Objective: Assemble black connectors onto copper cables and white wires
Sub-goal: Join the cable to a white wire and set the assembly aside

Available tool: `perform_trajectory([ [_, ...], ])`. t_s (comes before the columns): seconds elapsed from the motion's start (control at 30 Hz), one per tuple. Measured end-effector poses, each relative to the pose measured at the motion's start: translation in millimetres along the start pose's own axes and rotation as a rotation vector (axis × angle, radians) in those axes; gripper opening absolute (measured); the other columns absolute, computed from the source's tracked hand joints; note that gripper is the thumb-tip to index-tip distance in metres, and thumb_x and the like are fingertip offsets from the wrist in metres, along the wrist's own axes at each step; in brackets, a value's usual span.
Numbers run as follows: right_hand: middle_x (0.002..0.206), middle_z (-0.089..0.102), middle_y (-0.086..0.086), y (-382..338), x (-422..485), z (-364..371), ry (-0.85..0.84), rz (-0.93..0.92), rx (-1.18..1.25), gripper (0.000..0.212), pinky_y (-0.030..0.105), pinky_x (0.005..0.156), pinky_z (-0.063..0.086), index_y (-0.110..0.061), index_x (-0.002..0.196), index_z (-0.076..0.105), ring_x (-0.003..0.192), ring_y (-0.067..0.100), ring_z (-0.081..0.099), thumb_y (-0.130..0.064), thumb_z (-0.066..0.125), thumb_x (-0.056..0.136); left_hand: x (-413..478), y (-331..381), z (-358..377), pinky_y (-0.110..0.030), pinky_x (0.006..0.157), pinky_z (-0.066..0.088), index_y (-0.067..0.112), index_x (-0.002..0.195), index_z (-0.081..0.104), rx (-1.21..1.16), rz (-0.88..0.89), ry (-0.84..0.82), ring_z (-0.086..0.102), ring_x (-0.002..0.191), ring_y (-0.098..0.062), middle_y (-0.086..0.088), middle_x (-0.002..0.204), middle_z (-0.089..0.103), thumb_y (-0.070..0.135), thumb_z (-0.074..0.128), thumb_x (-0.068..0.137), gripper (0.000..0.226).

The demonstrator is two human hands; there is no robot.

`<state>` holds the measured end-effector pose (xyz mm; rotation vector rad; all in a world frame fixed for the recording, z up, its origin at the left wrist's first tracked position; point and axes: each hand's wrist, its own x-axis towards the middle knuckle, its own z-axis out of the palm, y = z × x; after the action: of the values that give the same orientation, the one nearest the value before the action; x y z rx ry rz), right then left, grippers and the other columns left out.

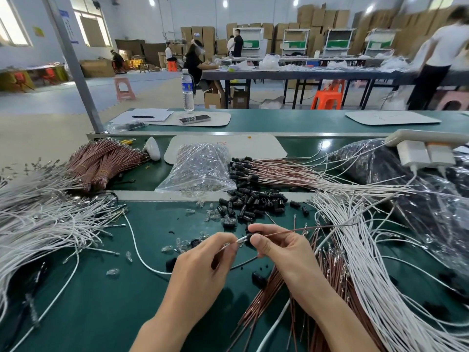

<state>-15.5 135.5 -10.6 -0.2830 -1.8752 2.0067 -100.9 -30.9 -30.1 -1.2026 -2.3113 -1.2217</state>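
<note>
Green matting (101, 301) covers the bench where we work. Our right hand (276, 250) pinches a black connector (250, 236) between thumb and forefinger, low over the mat near its middle. A copper cable (304, 229) runs from it out to the right. Our left hand (203, 262) pinches a small glassy piece (241, 240) right at the connector's mouth; we cannot tell whether it is seated.

Loose connectors (253, 201) lie heaped just behind our hands, with tiny clear bulbs (182, 243) scattered to their left. A clear plastic bag (200, 168) sits beyond that heap. White wires (38, 219) sprawl in a mass on the left. A second spread of white wires (368, 262) fans across the right, overlapping a sheaf of copper cables (266, 301) beneath our right wrist. Capped cables (266, 171) lie further back, beside a dark plastic sack (406, 174). Behind them stand a water bottle (187, 90) and a phone (194, 119).
</note>
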Motion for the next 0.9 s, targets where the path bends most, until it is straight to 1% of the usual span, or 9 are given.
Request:
perform_trajectory([
  [0.17,0.066,0.060,-0.007,0.6,-3.3,3.4,-0.021,0.002,0.117,0.035,0.022,0.085,0.050,-0.031,0.112,0.078,0.072,0.012,0.057,-0.044,0.076,0.079,-1.3,3.2,1.7,-0.020,0.048,0.036,0.037,0.104,0.056,-0.017,0.023,-0.017,0.048,0.052,-0.012,0.014,0.069,0.058,0.042,0.049,0.103,0.008],
  [0.3,0.064,0.055,-0.003,-1.9,-6.3,7.8,-0.038,-0.001,0.186,0.041,0.034,0.101,0.047,-0.033,0.116,0.076,0.073,0.016,0.057,-0.048,0.074,0.078,-2.4,10.4,4.4,-0.021,0.047,0.033,0.035,0.103,0.055,-0.034,0.040,-0.040,0.044,0.048,-0.011,0.020,0.065,0.050,0.043,0.046,0.103,0.011],
  [0.33,0.064,0.056,-0.005,-2.6,-6.6,8.3,-0.037,-0.007,0.179,0.041,0.035,0.102,0.047,-0.034,0.116,0.076,0.073,0.017,0.056,-0.048,0.074,0.078,-2.9,11.8,5.1,-0.021,0.047,0.032,0.035,0.105,0.054,-0.053,0.039,-0.047,0.044,0.048,-0.011,0.020,0.066,0.051,0.044,0.045,0.103,0.012],
  [0.43,0.064,0.060,-0.013,-2.2,-5.5,8.5,-0.038,-0.028,0.122,0.037,0.028,0.090,0.050,-0.037,0.114,0.076,0.070,0.013,0.053,-0.050,0.072,0.079,-3.5,13.5,7.1,-0.018,0.047,0.030,0.039,0.115,0.051,-0.177,0.010,-0.040,0.045,0.047,-0.011,0.013,0.067,0.052,0.047,0.044,0.102,0.018],
  [0.5,0.070,0.064,-0.015,-0.8,-5.0,7.8,-0.050,-0.037,0.078,0.034,0.023,0.082,0.051,-0.038,0.114,0.076,0.068,0.011,0.052,-0.048,0.072,0.082,-2.1,12.7,7.3,-0.016,0.048,0.030,0.040,0.116,0.052,-0.209,-0.011,-0.007,0.045,0.048,-0.011,0.011,0.066,0.052,0.051,0.046,0.101,0.020],
  [0.57,0.077,0.067,-0.012,0.2,-5.6,6.9,-0.073,-0.042,0.022,0.034,0.026,0.083,0.053,-0.040,0.115,0.075,0.070,0.010,0.053,-0.048,0.072,0.083,-0.1,10.5,7.5,-0.014,0.049,0.029,0.040,0.115,0.055,-0.190,-0.018,0.018,0.043,0.049,-0.009,0.012,0.065,0.051,0.050,0.049,0.101,0.019],
  [0.67,0.074,0.063,-0.008,1.9,-5.6,5.2,-0.100,-0.049,-0.058,0.036,0.035,0.091,0.054,-0.042,0.119,0.073,0.073,0.011,0.056,-0.049,0.074,0.083,1.1,5.7,7.5,-0.013,0.050,0.030,0.039,0.120,0.059,-0.189,-0.041,0.038,0.042,0.050,-0.007,0.013,0.063,0.049,0.049,0.052,0.100,0.024],
  [0.77,0.079,0.066,-0.013,1.3,-3.5,4.5,-0.117,-0.057,-0.033,0.035,0.024,0.077,0.055,-0.040,0.118,0.073,0.070,0.009,0.058,-0.042,0.075,0.083,1.9,4.3,6.6,-0.011,0.052,0.031,0.038,0.118,0.064,-0.195,-0.048,0.061,0.044,0.052,-0.005,0.016,0.066,0.054,0.051,0.054,0.097,0.027],
  [0.9,0.092,0.077,0.000,-2.6,-2.4,2.4,-0.047,-0.049,0.022,0.021,0.023,0.067,0.054,-0.031,0.104,0.077,0.074,0.013,0.067,-0.037,0.075,0.085,2.9,2.4,4.7,-0.014,0.051,0.032,0.039,0.111,0.065,-0.203,-0.062,0.081,0.043,0.053,-0.007,0.011,0.065,0.053,0.053,0.055,0.097,0.022],
])
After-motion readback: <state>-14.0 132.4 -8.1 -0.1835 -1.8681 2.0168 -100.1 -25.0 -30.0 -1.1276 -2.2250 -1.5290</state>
